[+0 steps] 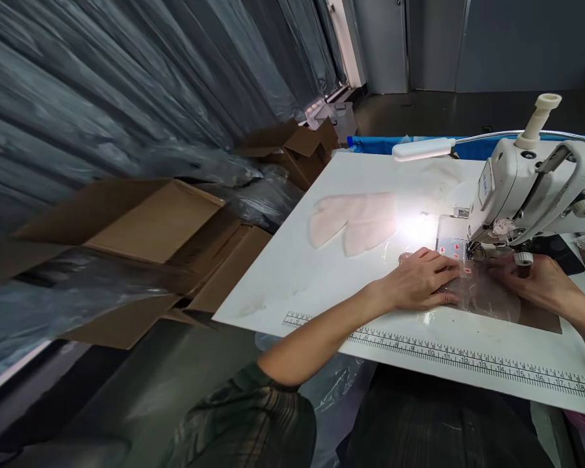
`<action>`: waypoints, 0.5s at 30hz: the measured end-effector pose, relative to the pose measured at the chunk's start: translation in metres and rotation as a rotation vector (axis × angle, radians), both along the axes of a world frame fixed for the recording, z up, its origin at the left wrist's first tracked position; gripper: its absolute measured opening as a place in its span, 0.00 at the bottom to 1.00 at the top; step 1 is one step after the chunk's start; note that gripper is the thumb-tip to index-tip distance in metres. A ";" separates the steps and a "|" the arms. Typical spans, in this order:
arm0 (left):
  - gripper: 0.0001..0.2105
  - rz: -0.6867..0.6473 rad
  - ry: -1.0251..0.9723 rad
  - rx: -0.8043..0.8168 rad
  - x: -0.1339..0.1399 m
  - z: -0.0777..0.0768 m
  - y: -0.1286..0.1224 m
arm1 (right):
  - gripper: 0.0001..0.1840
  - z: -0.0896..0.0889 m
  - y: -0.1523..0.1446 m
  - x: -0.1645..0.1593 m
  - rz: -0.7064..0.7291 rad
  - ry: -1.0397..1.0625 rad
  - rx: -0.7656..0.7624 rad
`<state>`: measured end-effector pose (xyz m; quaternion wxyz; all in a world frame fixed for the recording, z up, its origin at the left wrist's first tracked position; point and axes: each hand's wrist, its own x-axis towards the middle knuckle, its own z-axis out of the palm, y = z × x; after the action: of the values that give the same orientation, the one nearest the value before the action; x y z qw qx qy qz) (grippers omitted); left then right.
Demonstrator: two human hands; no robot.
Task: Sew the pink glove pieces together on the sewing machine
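My left hand (426,281) lies on a thin see-through sheet (492,299), fingers stretched out and pressing it to the sewing table just left of the needle. To the right of the needle, my right hand (539,279) rests on the same sheet with its fingers reaching toward the presser foot (474,250); a machine knob partly hides them. Small red marks on a pale patch (452,248) show beside the foot. The white sewing machine (509,185) stands over the work. I cannot tell whether the sheet is sheer cloth or plastic.
A pale pink mitten-shaped cloth piece (355,220) lies flat on the white table (268,286), left of a bright lamp (422,149). A printed ruler (433,351) runs along the front edge. Open cardboard boxes (156,218) with plastic bags stand at the left.
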<state>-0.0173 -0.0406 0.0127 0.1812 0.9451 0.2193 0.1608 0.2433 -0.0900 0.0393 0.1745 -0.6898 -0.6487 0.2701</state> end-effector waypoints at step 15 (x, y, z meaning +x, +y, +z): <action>0.32 -0.243 0.116 0.135 0.003 -0.004 -0.021 | 0.11 0.001 0.001 -0.010 -0.095 0.057 -0.041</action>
<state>-0.0146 -0.0616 0.0084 0.1225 0.9824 0.1022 0.0972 0.2328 -0.0894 0.0407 0.1916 -0.7151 -0.6044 0.2943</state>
